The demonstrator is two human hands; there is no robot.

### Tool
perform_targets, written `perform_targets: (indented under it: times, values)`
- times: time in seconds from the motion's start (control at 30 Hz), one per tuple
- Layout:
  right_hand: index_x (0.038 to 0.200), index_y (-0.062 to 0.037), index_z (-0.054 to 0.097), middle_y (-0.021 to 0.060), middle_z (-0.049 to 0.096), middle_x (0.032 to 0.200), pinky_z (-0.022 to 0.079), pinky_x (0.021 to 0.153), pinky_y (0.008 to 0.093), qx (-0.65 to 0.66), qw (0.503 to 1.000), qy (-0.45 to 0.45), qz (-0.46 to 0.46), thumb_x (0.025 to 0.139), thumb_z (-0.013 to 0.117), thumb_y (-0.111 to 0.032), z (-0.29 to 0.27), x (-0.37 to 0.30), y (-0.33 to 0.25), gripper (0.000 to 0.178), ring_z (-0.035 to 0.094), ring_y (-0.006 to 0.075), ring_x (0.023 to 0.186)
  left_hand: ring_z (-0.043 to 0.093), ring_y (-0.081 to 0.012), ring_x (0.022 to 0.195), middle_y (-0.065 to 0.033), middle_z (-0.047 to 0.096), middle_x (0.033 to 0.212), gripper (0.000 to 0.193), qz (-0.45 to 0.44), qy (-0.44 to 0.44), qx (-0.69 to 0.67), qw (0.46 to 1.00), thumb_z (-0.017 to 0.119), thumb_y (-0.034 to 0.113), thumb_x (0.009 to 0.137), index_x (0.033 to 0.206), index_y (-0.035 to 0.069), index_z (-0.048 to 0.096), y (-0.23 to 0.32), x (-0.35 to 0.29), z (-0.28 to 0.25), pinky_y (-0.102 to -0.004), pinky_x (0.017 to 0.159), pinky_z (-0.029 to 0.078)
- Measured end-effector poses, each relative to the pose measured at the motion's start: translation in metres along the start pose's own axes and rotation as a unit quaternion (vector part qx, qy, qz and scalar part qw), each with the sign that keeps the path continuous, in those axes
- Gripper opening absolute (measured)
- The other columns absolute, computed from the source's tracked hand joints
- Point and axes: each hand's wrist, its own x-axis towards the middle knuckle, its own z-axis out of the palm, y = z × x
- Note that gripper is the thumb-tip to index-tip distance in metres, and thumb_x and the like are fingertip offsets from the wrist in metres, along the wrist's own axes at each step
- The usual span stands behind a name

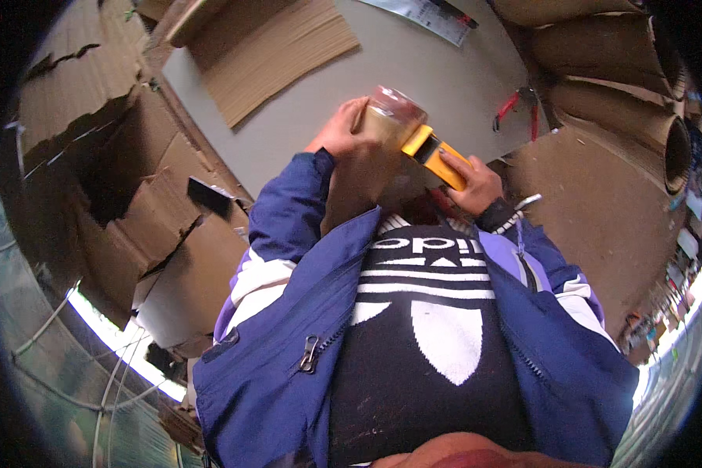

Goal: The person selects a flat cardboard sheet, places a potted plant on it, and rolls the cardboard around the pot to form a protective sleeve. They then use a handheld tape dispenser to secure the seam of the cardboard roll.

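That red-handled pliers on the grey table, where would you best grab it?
By its two red handles, I'd guess, coming from above: the red-handled pliers lies flat on the grey table, handles spread, bare surface around them.

Red pliers (513,107) lie on a grey table (413,70) beside corrugated cardboard (277,51).

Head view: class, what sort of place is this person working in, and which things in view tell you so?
Probably a packing or cardboard workshop. Flattened cardboard sheets lie on a grey worktable, big cardboard rolls are stacked at right, and the hands hold a tape dispenser.
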Motion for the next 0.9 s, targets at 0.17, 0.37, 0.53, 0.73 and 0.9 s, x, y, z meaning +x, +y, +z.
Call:
perform_targets:
  times: [0.17, 0.37, 0.53, 0.73, 0.9]
  values:
    - [0.129, -0.0331, 0.060, 0.0120, 0.057, 0.084, 0.054, 0.064, 0.0433, 0.034, 0.999, 0.008, -0.032, 0.069, 0.074, -0.025, 0.006, 0.080, -0.066, 0.061, 0.064, 0.0326, 0.071, 0.045, -0.0357, 0.131, -0.0164, 0.042, 0.146, 0.106, -0.081, 0.216, 0.224, 0.947, 0.082, 0.039, 0.068, 0.152, 0.012, 0.024, 0.010, -0.019, 0.011, -0.0455, 0.107, 0.040]
    - [0.130, -0.0265, 0.062, 0.0122, 0.057, 0.081, 0.053, 0.064, 0.0408, 0.102, 0.990, -0.057, -0.073, 0.070, 0.076, -0.022, -0.095, 0.037, -0.049, 0.062, 0.062, 0.0303, 0.070, 0.050, -0.0345, 0.125, -0.0135, 0.047, 0.139, 0.100, -0.111, 0.229, 0.189, 0.948, 0.086, 0.044, 0.056, 0.140, 0.011, 0.041, 0.041, -0.015, 0.010, -0.0426, 0.104, 0.043]
    - [0.129, -0.0279, 0.062, 0.0113, 0.057, 0.082, 0.053, 0.061, 0.0401, 0.036, 0.998, -0.045, -0.037, 0.070, 0.078, -0.024, -0.077, 0.003, -0.001, 0.062, 0.063, 0.0299, 0.069, 0.054, -0.0321, 0.121, -0.0143, 0.057, 0.126, 0.098, -0.079, 0.127, 0.063, 0.987, 0.090, 0.039, 0.050, 0.134, 0.008, 0.048, 0.019, -0.002, -0.024, -0.0404, 0.105, 0.043]
    - [0.129, -0.0384, 0.059, 0.0117, 0.058, 0.084, 0.055, 0.062, 0.0442, 0.007, 0.999, -0.010, -0.051, 0.074, 0.073, -0.026, 0.043, 0.089, -0.015, 0.059, 0.065, 0.0323, 0.071, 0.051, -0.0292, 0.128, -0.0163, 0.053, 0.139, 0.106, -0.235, 0.123, -0.074, 0.961, 0.092, 0.040, 0.058, 0.145, 0.006, 0.040, -0.064, 0.010, -0.108, -0.0392, 0.109, 0.040]
    - [0.130, -0.0385, 0.057, 0.0114, 0.061, 0.090, 0.056, 0.069, 0.0436, 0.021, 0.999, -0.006, -0.036, 0.077, 0.071, -0.031, 0.057, 0.148, -0.071, 0.056, 0.067, 0.0315, 0.077, 0.040, -0.0320, 0.138, -0.0172, 0.039, 0.150, 0.109, -0.132, 0.114, 0.183, 0.968, 0.083, 0.046, 0.068, 0.152, 0.007, 0.026, -0.044, 0.012, -0.126, -0.0401, 0.114, 0.034]
